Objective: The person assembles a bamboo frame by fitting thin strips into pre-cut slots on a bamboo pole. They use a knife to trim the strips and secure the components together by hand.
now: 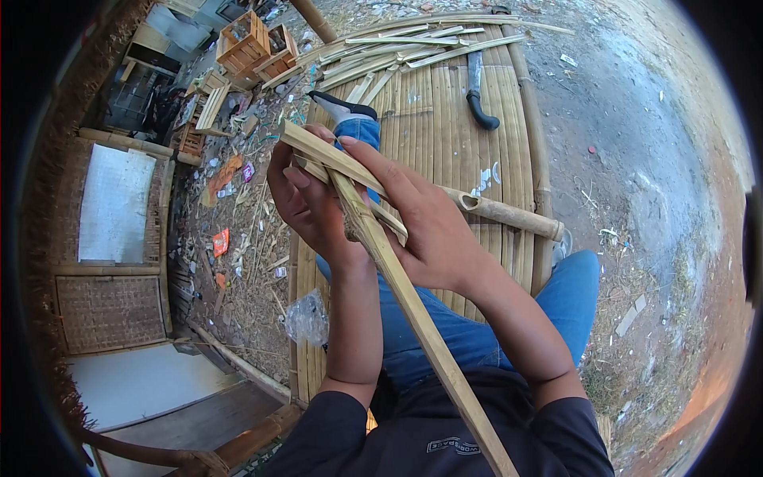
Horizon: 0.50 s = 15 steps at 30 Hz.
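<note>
A long bamboo strip (429, 334) is held slanting above the bamboo bench (445, 95), crossed by other strips (318, 149). The bundle is gripped by the curled left hand (306, 197) and part-closed right hand (437, 226); handling together seems under way, steady pressure called for.

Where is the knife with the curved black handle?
In the head view, the knife lies upper right of centre on the bamboo platform, far end by the piled bamboo strips.

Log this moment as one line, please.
left hand: holding split bamboo strips; right hand: holding same strips; black-handled knife: lying on slatted bamboo platform
</note>
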Tool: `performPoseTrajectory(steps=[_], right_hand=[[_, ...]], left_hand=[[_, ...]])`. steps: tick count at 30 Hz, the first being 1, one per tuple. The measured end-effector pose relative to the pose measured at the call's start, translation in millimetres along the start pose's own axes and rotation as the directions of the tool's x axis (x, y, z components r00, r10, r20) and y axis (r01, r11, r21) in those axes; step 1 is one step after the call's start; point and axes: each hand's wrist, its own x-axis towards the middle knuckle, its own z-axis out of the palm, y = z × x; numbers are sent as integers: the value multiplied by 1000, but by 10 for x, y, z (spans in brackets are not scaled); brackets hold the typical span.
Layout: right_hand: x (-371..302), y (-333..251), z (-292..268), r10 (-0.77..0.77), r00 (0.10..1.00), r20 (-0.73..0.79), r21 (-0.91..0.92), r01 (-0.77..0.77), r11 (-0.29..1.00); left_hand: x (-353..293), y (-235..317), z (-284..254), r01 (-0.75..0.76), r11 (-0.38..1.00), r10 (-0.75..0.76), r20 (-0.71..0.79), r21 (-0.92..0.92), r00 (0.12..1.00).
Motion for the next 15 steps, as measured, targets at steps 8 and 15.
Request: performPoseTrajectory(steps=[8,15], right_hand=[[32,7,-74,5,1000,19,-32,-4,999],[47,-25,-66,28,999,40,-77,-25,997]], left_hand=[[31,-20,61,-18,988,23,-36,151,999],[-9,13,105,69,993,-54,-160,94,986]])
